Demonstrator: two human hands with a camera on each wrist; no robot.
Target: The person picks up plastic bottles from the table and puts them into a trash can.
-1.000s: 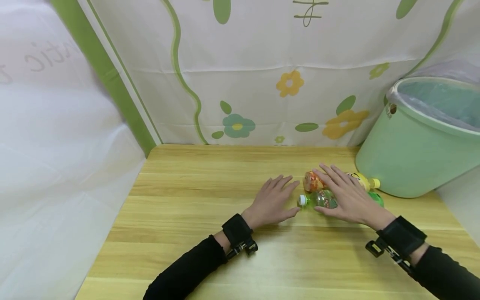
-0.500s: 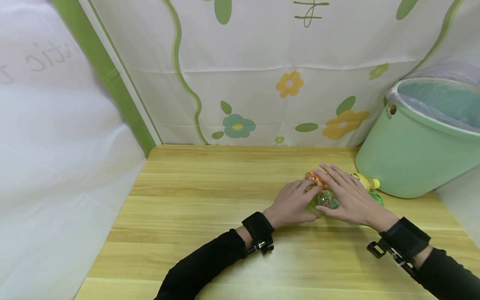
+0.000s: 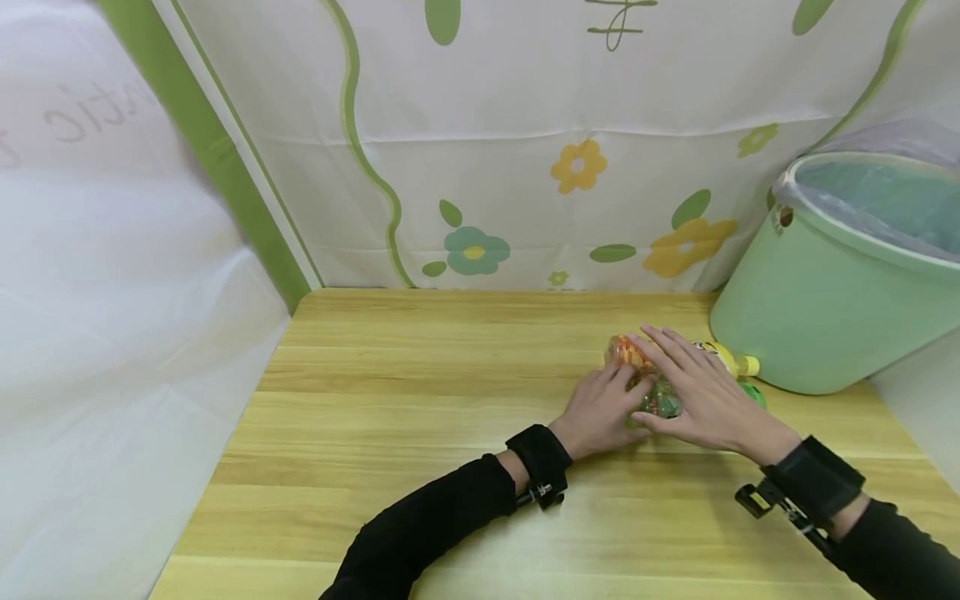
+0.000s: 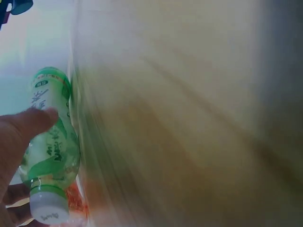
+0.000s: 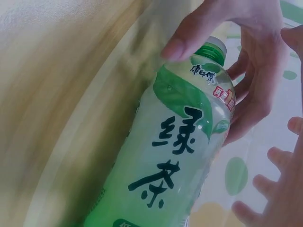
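Observation:
A green tea bottle (image 5: 165, 142) with a white cap lies on its side on the table, its clear green body partly hidden by hands in the head view. My left hand (image 3: 600, 408) grips it at the neck end, thumb on the near side and fingers behind, as the right wrist view shows. Over the bottles stretches my right hand (image 3: 708, 408), fingers straight and spread. Behind the green bottle, an orange-patterned bottle end (image 3: 622, 350) shows on the left and a yellow bottle end (image 3: 723, 358) with a yellow cap on the right; the right hand covers the part between.
At the back right stands a large light-green bin (image 3: 817, 300) with a thin plastic liner over its rim, close to the yellow cap. A white flower-printed cloth (image 3: 510, 208) hangs along the back edge of the wooden table (image 3: 420, 375).
My left hand has moved right from beside the white cap onto the neck end of the green tea bottle, covering the cap. My right hand has stayed nearly still.

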